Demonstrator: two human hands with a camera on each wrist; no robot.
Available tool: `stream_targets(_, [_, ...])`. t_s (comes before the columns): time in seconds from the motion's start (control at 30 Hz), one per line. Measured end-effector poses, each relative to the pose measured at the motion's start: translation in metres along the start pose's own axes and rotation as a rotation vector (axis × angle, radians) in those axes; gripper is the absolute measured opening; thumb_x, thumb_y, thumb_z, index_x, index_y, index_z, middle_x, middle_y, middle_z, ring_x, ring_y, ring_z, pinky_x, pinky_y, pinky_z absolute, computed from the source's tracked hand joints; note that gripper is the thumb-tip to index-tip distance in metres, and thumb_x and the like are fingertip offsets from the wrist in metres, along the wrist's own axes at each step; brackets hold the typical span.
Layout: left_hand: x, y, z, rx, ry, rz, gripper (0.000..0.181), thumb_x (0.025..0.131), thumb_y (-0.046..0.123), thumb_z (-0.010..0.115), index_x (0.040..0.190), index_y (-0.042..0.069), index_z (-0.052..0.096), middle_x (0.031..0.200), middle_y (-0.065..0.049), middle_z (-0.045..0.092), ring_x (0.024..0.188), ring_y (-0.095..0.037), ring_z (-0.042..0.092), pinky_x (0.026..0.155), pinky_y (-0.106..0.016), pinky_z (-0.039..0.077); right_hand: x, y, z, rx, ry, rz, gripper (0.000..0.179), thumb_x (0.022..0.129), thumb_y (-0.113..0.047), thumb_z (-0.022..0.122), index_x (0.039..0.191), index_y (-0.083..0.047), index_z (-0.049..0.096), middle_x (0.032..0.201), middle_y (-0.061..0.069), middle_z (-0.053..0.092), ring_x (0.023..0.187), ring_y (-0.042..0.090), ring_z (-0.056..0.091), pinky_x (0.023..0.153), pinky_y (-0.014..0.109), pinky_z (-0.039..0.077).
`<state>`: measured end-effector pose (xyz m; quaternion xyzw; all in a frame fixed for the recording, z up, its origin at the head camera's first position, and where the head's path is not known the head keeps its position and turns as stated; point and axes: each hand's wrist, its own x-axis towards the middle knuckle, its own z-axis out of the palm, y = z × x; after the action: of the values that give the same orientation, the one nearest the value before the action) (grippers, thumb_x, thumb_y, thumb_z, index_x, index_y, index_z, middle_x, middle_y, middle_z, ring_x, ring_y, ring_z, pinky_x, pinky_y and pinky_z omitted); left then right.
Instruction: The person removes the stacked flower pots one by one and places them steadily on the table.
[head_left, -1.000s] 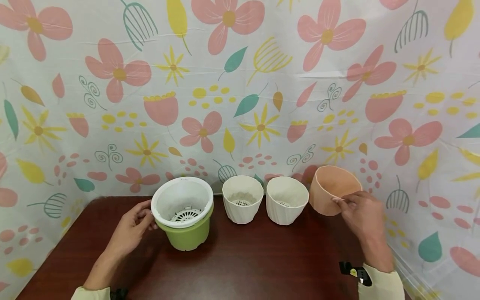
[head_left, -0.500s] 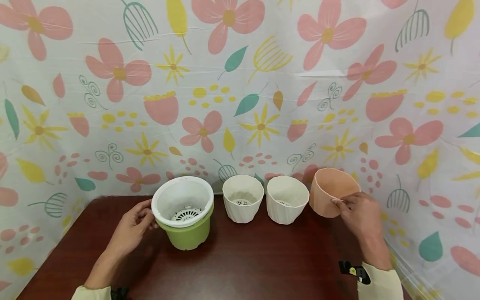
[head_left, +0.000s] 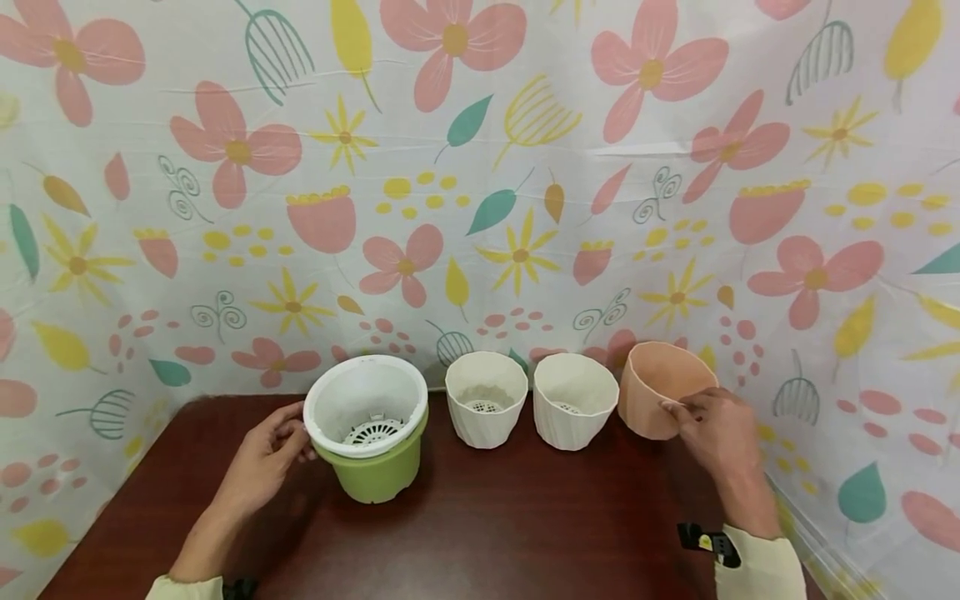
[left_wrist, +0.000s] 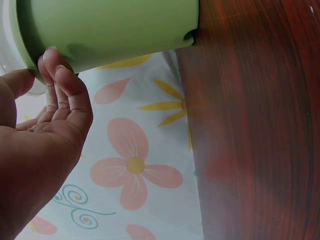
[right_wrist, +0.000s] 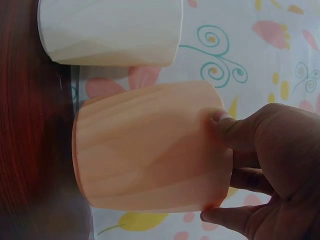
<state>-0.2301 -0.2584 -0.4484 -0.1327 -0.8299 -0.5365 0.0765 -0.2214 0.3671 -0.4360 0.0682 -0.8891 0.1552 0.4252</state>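
Note:
At the left of the head view, my left hand (head_left: 258, 462) pinches the rim edge of a green flower pot (head_left: 378, 477) between thumb and fingers. A white pot (head_left: 333, 400) with a slotted bottom sits inside the green one. In the left wrist view the curled fingers touch the green pot (left_wrist: 117, 30) just under its rim. On the right, my right hand (head_left: 722, 435) pinches the near right rim of a peach-coloured pot (head_left: 643, 408). The right wrist view has the thumb on the peach pot's outer wall (right_wrist: 150, 150), the other fingers partly hidden.
Two cream faceted pots, the left one (head_left: 483, 425) and the right one (head_left: 573, 427), stand between the hands near the back edge of the dark red-brown table (head_left: 487, 525). A flower-printed cloth (head_left: 420, 333) hangs behind and at both sides.
My right hand has lowered the peach pot slightly, shifting a little left. The left hand and the other pots look unmoved.

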Motion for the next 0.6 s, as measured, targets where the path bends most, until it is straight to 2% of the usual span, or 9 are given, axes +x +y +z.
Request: stream_targets(0.6, [-0.0005,0.0012,-0.0003,0.010,0.001,0.012,0.045,0.112,0.011,0.054,0.153,-0.005,0.046,0.095,-0.010,0.069,0.081,-0.015,0.068,0.072,-0.027,0.058,-0.0006,-0.0006,0.0033,-0.032,-0.091,0.114,0.019,0.080,-0.013,0.092,0.073,-0.001,0.080,0.079,0.017,0.074,0.069,0.037,0.068,0.062,0.055,0.054])
